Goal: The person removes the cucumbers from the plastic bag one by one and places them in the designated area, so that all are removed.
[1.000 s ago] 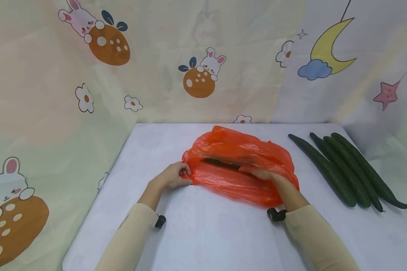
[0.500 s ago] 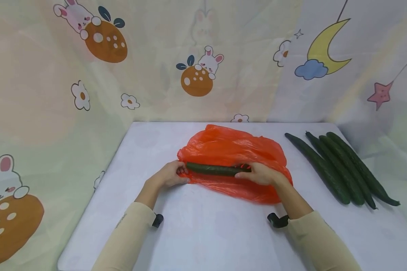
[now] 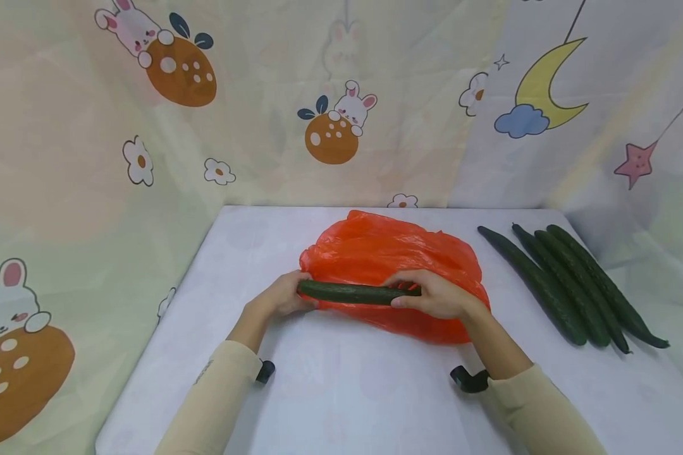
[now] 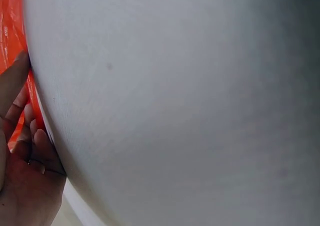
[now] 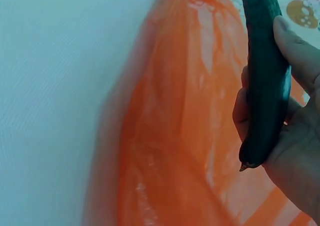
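A dark green cucumber (image 3: 347, 292) lies level over a crumpled red plastic bag (image 3: 398, 246) in the head view. My right hand (image 3: 435, 294) grips it near its right end; in the right wrist view the thumb and fingers wrap round the cucumber (image 5: 265, 80), its tip poking out below. At the bag's left edge, my left hand (image 3: 281, 294) pinches the red plastic, and the cucumber's left end overlaps the fingers there. The left wrist view shows the left hand (image 4: 25, 151) with red plastic between thumb and fingers.
Several more cucumbers (image 3: 569, 284) lie side by side at the right of the white table (image 3: 370, 398). Behind the table hangs a curtain (image 3: 250, 82) printed with rabbits, flowers and a moon.
The cucumber was mostly inside the bag with my right hand in the opening; it has come out and now lies over the bag, shifted left and nearer. My left hand stays at the bag's edge.
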Tool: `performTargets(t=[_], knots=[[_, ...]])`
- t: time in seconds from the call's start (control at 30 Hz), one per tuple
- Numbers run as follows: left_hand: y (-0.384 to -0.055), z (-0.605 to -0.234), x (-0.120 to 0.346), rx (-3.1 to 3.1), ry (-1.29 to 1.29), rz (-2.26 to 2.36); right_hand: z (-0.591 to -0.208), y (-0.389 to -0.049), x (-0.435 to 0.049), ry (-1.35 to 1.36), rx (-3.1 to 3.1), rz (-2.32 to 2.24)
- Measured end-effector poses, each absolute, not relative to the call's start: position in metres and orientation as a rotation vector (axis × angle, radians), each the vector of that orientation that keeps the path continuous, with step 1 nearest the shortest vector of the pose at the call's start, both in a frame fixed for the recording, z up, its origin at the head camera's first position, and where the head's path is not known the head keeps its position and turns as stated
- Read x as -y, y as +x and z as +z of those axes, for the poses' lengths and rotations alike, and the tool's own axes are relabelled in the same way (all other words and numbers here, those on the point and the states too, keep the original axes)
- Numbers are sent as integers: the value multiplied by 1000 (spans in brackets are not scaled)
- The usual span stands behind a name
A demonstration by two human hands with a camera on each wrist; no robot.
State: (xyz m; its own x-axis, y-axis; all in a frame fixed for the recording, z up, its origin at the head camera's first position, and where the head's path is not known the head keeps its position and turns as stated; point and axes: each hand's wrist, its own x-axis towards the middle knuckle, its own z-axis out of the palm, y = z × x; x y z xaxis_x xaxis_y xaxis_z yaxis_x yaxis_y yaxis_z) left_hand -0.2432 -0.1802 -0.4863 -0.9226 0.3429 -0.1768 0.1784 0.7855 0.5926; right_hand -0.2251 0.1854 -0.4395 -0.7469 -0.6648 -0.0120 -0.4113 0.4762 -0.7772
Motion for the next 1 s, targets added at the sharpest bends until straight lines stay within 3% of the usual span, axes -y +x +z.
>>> performTargets(t=[0.47,1.0], knots=[[-241,-489,180,-2670,325,923,-414,-204,-196,-918,-2330,-1343],[-241,-486,180,-2646,342,938,-398,-207,-228,-900,-2267,-1521]])
